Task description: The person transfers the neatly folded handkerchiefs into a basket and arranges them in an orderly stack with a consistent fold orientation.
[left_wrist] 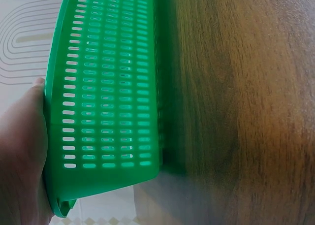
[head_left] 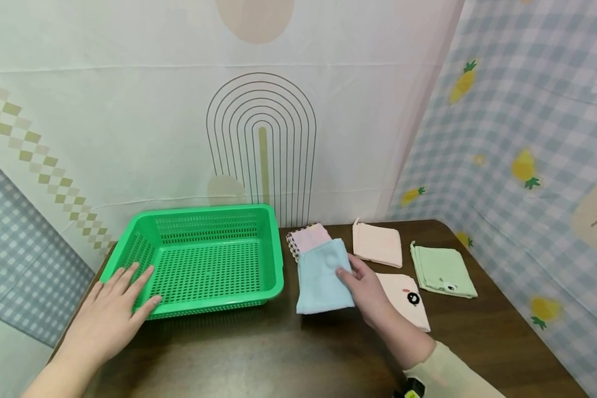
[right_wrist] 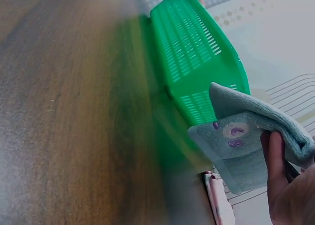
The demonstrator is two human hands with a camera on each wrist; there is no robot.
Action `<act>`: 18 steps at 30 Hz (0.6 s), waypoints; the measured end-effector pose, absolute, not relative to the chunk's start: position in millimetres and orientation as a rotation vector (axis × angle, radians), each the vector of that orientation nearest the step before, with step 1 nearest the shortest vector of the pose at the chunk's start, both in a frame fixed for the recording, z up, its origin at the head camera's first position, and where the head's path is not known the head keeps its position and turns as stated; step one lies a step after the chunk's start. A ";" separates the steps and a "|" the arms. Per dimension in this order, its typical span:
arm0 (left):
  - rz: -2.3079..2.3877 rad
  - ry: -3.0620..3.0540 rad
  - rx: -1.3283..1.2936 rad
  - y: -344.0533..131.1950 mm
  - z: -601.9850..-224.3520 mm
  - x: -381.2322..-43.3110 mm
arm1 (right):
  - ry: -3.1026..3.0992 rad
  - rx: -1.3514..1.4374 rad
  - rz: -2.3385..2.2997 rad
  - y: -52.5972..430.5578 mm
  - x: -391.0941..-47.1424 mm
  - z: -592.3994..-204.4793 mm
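Observation:
My right hand (head_left: 370,287) pinches a folded light-blue towel (head_left: 324,279) by its right side, just right of the green basket. In the right wrist view the towel (right_wrist: 241,141) hangs above the table, its folds spread and a small purple-and-white patch showing. My left hand (head_left: 111,307) lies with spread, fairly straight fingers over the left front rim of the green plastic basket (head_left: 273,265). The left wrist view shows the hand (left_wrist: 22,146) at the rim beside the slotted wall (left_wrist: 106,112). Inside, the basket's perforated floor is bare.
A pink towel with checkered edging (head_left: 310,236) lies partly behind the blue one. To the right are a pale pink towel (head_left: 377,244), a white towel with a face (head_left: 405,304), partly behind my right forearm, and a green towel (head_left: 444,270). Patterned curtains (head_left: 368,110) border the dark wooden table (head_left: 239,354).

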State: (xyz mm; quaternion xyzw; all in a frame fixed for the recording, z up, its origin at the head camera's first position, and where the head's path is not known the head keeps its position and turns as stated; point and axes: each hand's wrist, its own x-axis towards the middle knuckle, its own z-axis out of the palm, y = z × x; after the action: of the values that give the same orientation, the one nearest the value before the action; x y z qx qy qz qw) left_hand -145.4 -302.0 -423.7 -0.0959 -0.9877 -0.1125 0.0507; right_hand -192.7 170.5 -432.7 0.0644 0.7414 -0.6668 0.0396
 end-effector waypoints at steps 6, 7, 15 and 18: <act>-0.345 -3.006 -0.291 -301.9 -422.4 -145.0 | 2.274 0.192 -2.071 169.7 -193.9 -425.6; -0.344 -3.005 -0.292 -301.9 -422.3 -144.9 | 2.268 0.190 -2.078 169.6 -194.1 -424.3; -0.341 -2.999 -0.286 -302.1 -423.1 -143.8 | 2.231 0.179 -2.115 167.2 -196.0 -420.0; -0.348 -2.987 -0.289 -301.9 -423.3 -144.0 | 2.236 0.181 -2.121 166.8 -197.5 -419.7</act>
State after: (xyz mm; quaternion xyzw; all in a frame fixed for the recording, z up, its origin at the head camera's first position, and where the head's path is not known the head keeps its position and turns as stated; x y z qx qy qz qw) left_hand -144.0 -301.9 -423.3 -0.0953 -0.9869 -0.1151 0.0602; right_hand -197.5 166.8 -419.7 0.0586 0.7241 -0.6866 0.0271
